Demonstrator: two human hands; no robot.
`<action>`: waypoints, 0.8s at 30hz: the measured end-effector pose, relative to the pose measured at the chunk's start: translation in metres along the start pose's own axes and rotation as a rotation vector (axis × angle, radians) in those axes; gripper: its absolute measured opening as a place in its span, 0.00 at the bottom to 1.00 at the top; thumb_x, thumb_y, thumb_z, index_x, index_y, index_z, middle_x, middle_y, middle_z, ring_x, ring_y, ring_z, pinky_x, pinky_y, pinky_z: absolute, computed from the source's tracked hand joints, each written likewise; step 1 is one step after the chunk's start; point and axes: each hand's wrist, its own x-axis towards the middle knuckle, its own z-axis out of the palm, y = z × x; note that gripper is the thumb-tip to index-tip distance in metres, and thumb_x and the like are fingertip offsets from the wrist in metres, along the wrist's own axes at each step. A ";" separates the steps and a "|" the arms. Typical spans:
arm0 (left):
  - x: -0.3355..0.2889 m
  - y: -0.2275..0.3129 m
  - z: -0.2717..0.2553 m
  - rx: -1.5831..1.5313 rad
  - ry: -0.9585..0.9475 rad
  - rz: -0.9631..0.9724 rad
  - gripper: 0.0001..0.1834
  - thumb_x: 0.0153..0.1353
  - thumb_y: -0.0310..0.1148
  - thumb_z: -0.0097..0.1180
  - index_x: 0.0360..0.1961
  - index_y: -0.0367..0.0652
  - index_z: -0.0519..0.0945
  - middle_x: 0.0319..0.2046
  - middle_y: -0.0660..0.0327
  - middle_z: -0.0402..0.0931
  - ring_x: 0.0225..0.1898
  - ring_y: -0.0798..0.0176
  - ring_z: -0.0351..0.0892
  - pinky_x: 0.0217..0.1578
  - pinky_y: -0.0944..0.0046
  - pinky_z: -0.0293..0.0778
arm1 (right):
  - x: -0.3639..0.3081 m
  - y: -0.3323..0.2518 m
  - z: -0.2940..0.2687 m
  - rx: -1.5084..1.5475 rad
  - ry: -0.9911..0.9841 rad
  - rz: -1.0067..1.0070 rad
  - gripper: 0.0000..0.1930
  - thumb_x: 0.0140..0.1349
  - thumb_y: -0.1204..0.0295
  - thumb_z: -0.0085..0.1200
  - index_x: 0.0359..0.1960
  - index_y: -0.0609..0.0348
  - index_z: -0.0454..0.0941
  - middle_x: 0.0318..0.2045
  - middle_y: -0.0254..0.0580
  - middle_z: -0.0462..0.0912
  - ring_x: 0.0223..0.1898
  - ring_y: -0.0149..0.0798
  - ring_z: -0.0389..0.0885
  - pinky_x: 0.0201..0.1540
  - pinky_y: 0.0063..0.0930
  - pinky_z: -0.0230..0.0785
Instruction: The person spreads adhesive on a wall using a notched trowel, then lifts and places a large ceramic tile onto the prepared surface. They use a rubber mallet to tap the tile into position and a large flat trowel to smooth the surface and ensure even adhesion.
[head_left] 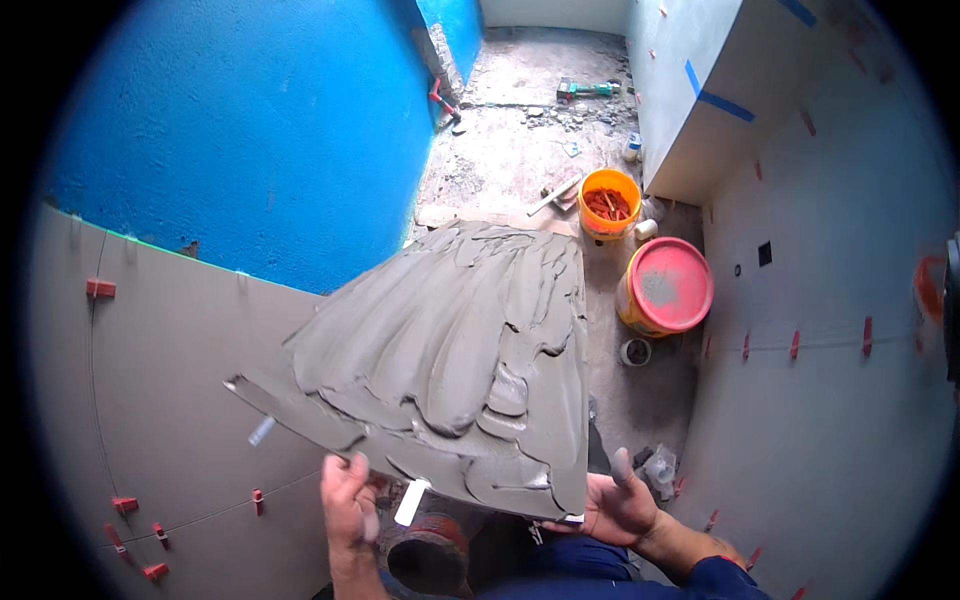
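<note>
A large tile (pixel 440 375), its upturned face coated in grey mortar with long trowel ridges, lies in front of me. My left hand (pixel 350 500) is at its near edge, left of the middle, fingers curled against the edge. My right hand (pixel 617 508) holds the near right corner from below, thumb raised and fingers partly hidden under the tile. Between the hands a white plastic tab (pixel 411 502) sticks out from the near edge. Another pale tab (pixel 262 431) shows by the left corner. What supports the tile underneath is mostly hidden.
A bucket (pixel 428 560) stands below the near edge. Right of the tile are a red-lidded bucket (pixel 672 285) and an orange bucket (pixel 608 178) holding red wedges. Tiled walls with red wedges (pixel 101 288) flank me; a blue wall (pixel 240 130) rises left. A green power tool (pixel 588 90) lies among rubble.
</note>
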 end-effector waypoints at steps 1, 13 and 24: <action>0.002 -0.003 0.001 0.083 0.045 0.062 0.12 0.69 0.34 0.51 0.46 0.37 0.69 0.40 0.58 0.73 0.41 0.64 0.73 0.45 0.60 0.70 | 0.002 -0.004 -0.003 0.006 0.001 -0.001 0.60 0.53 0.23 0.38 0.72 0.68 0.48 0.70 0.56 0.59 0.69 0.51 0.62 0.70 0.48 0.56; 0.079 -0.084 -0.034 0.297 -0.005 0.655 0.20 0.72 0.48 0.48 0.41 0.39 0.68 0.35 0.67 0.68 0.38 0.73 0.64 0.43 0.70 0.66 | 0.042 0.007 -0.052 -0.123 -0.261 -0.296 0.58 0.60 0.28 0.38 0.70 0.77 0.43 0.67 0.70 0.58 0.67 0.60 0.64 0.69 0.50 0.59; 0.138 -0.082 0.026 0.237 -0.023 0.821 0.24 0.66 0.46 0.59 0.47 0.35 0.68 0.35 0.62 0.76 0.36 0.71 0.71 0.39 0.66 0.72 | 0.126 -0.102 -0.151 0.186 -0.172 -0.545 0.33 0.68 0.56 0.46 0.63 0.76 0.60 0.64 0.70 0.61 0.66 0.65 0.60 0.70 0.55 0.55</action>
